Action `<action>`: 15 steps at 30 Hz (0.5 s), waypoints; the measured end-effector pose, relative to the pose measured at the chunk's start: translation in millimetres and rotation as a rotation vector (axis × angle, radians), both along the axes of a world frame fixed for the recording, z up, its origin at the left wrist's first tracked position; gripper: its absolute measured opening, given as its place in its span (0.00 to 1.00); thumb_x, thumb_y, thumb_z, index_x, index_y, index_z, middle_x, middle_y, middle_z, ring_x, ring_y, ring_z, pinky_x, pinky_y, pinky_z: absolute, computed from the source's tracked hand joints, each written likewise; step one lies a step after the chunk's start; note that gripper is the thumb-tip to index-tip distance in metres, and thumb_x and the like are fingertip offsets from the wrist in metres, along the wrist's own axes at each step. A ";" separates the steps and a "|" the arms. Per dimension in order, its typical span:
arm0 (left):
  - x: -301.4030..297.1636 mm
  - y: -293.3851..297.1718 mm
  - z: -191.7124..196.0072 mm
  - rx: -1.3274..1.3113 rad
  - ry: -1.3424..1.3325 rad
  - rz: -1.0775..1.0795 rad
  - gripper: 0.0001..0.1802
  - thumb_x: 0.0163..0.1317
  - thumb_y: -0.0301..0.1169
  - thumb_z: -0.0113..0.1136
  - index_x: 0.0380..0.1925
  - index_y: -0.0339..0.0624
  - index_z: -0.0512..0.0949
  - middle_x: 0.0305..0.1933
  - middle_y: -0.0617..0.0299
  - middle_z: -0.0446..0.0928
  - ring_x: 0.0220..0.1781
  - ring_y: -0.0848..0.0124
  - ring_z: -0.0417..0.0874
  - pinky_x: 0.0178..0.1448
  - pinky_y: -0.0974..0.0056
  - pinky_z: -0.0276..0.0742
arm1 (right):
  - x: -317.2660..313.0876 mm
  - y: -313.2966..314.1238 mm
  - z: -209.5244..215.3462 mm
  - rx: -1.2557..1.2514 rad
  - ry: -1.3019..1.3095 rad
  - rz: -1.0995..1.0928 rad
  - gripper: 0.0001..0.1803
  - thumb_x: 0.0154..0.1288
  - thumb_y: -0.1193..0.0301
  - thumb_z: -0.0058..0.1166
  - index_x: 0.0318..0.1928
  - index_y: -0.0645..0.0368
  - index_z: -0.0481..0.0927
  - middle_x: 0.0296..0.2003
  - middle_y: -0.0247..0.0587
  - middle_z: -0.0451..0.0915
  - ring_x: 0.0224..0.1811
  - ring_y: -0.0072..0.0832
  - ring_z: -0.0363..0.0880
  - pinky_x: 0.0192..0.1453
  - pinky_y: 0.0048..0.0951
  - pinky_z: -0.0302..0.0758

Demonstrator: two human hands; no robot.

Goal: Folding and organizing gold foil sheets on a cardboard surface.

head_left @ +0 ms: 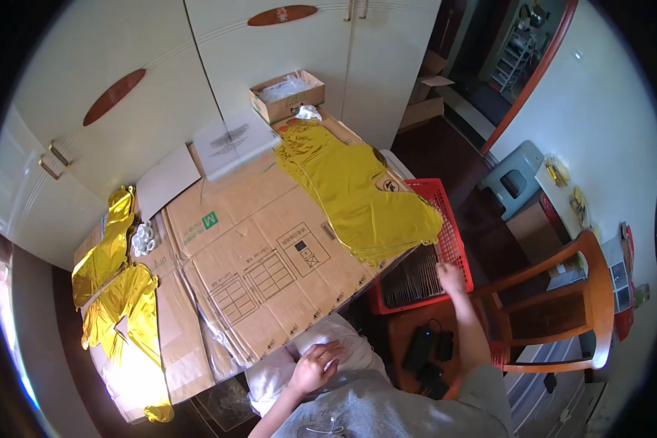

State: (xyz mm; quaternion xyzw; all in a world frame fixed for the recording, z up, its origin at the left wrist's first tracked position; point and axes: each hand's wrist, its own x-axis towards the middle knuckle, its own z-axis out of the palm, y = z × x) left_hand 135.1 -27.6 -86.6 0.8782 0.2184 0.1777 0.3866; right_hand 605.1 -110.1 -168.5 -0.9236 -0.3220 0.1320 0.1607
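Note:
My left hand (314,369) is over my lap, its fingers loosely bent and a little apart, with nothing in it. My right hand (451,278) reaches to the right side of a red plastic basket (456,244), fingers closed; what they hold, if anything, is too small to make out. Inside the basket, below the table edge, stands a row of thin brown flat pieces (409,283). Close to that hand, a sheet of shiny gold foil (365,193) lies over the table's right end and hangs partly above the basket.
Flattened cardboard (270,241) covers the table. More gold foil (124,299) and white rolls (144,239) lie at its left. An open box (286,96) with clear plastic stands at the back. A wooden chair (598,306) is on my right; black devices (420,347) lie below the basket.

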 end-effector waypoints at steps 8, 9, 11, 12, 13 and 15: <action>-2.6 -3.4 36.8 -0.496 -0.093 0.038 0.37 0.57 0.41 0.70 0.64 0.40 0.67 0.55 0.50 0.76 0.39 0.64 0.83 0.39 0.62 0.81 | -290.9 24.7 113.1 0.687 1.801 0.517 0.24 0.72 0.58 0.48 0.20 0.56 0.66 0.16 0.29 0.60 0.16 0.19 0.55 0.21 0.26 0.52; -13.4 -2.8 36.5 -0.539 -0.011 0.014 0.34 0.57 0.42 0.71 0.60 0.38 0.71 0.48 0.50 0.81 0.34 0.64 0.83 0.38 0.63 0.81 | -310.4 31.7 113.0 0.747 1.934 0.524 0.25 0.73 0.56 0.47 0.20 0.56 0.66 0.16 0.30 0.59 0.16 0.20 0.53 0.21 0.27 0.52; -36.0 -12.4 27.1 -0.570 -0.157 0.168 0.22 0.63 0.39 0.66 0.50 0.35 0.76 0.34 0.58 0.83 0.29 0.70 0.83 0.38 0.65 0.81 | -338.1 48.1 124.6 0.751 2.080 0.599 0.26 0.74 0.55 0.45 0.20 0.56 0.65 0.16 0.29 0.57 0.16 0.20 0.51 0.22 0.27 0.51; -50.2 -18.2 20.6 -0.664 -0.252 0.248 0.19 0.64 0.37 0.64 0.49 0.35 0.77 0.34 0.59 0.83 0.30 0.72 0.83 0.38 0.66 0.81 | -350.7 53.8 125.6 0.724 2.114 0.590 0.26 0.74 0.54 0.46 0.21 0.57 0.67 0.16 0.30 0.59 0.18 0.20 0.55 0.25 0.26 0.53; -62.9 -20.2 27.3 -0.756 -0.347 0.318 0.16 0.66 0.36 0.63 0.47 0.35 0.77 0.33 0.60 0.83 0.31 0.74 0.82 0.38 0.67 0.81 | -362.6 58.7 127.1 0.714 2.044 0.644 0.26 0.74 0.54 0.46 0.22 0.58 0.68 0.17 0.30 0.59 0.19 0.20 0.55 0.26 0.26 0.54; -94.5 -25.6 34.5 -0.923 -0.329 0.482 0.09 0.69 0.31 0.59 0.39 0.36 0.81 0.34 0.64 0.83 0.31 0.81 0.80 0.37 0.73 0.78 | -387.5 66.8 131.2 0.701 1.905 0.751 0.26 0.74 0.54 0.46 0.22 0.58 0.68 0.18 0.31 0.61 0.20 0.20 0.56 0.27 0.26 0.54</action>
